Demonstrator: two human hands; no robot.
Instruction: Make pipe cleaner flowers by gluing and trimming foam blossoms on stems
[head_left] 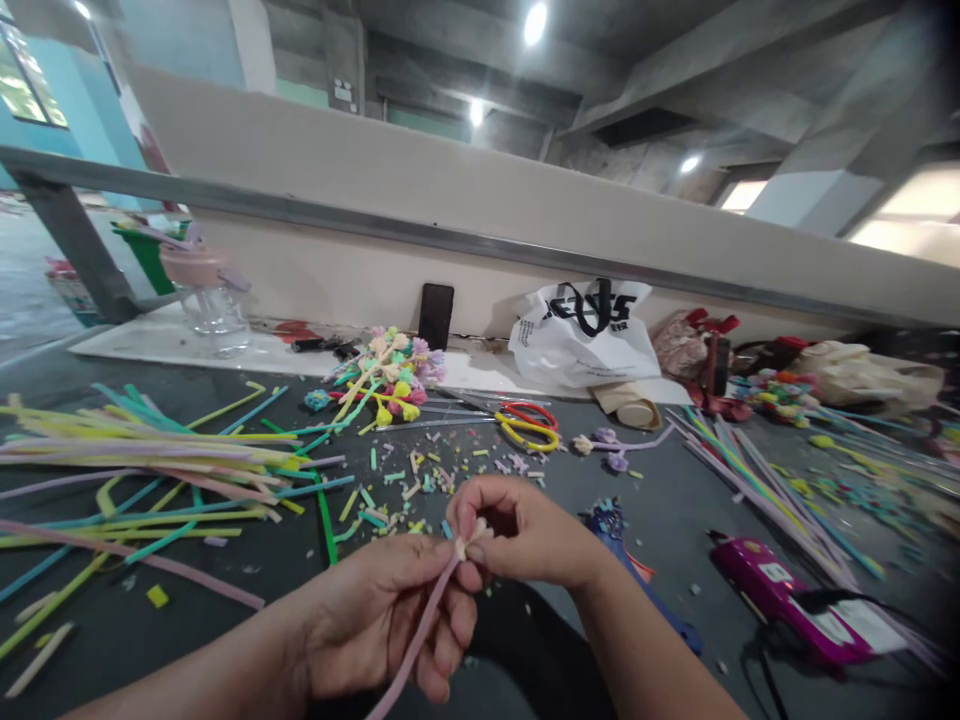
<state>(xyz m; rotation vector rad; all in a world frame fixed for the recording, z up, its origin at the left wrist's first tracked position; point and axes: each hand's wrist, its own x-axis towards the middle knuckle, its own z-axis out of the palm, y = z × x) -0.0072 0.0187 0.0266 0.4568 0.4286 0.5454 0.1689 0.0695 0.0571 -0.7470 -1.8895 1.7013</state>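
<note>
Left hand (375,600) pinches the stem (424,628) just below its pale tip (477,540); right hand (529,530) grasps the tip between thumb and fingers; stem is held above the table (667,500)

The surface (671,485) is dark and flat, and scissors (504,420) with red and yellow handles lie on it. Left of the scissors is a bunch of flowers (394,365), and farther left is a messy pile of colored sticks (150,455). Little cut bits (412,470) are scattered in front of the scissors. Right of them lie a purple flower (616,462), more sticks (757,475) and a purple tool (780,590).
</note>
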